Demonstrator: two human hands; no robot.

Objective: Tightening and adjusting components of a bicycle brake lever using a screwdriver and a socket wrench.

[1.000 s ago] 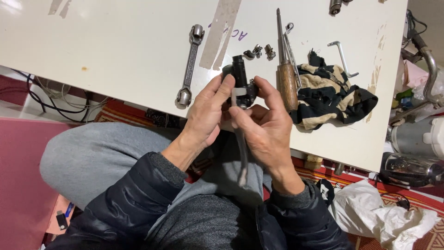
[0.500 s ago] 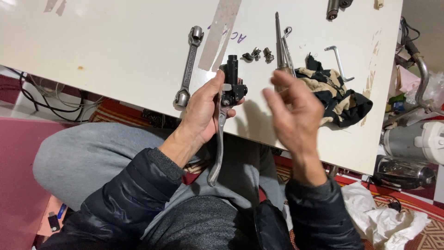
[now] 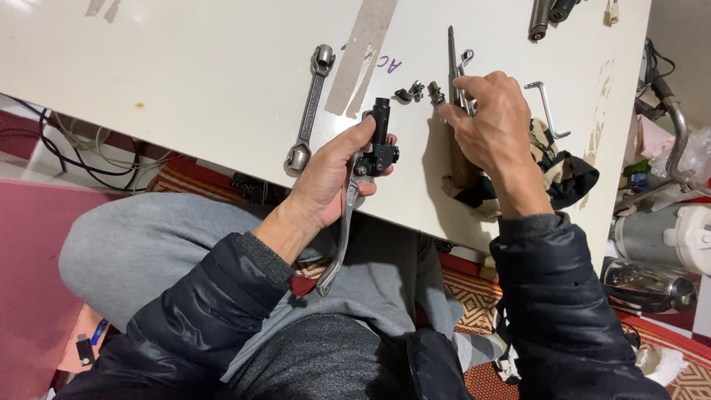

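My left hand (image 3: pixel 333 174) grips a black brake lever assembly (image 3: pixel 376 148) by its body, above the near edge of the white table (image 3: pixel 185 81). Its silver lever (image 3: pixel 337 237) hangs down over my lap. My right hand (image 3: pixel 492 126) reaches over the table, fingers touching a long screwdriver (image 3: pixel 452 67) with a wooden handle. Small metal fittings (image 3: pixel 418 92) lie just left of the fingertips. I cannot tell whether the fingers have closed on anything.
A double-ended box spanner (image 3: pixel 311 111) lies left of the lever assembly. A hex key (image 3: pixel 546 107) and a dark patterned cloth (image 3: pixel 563 174) sit on the right. Metal parts (image 3: pixel 548 11) rest at the far edge. A steel kettle (image 3: pixel 652 285) stands on the floor.
My right hand let go of the lever assembly and moved up and right to the screwdriver. My left hand now holds the assembly alone, slightly farther over the table.
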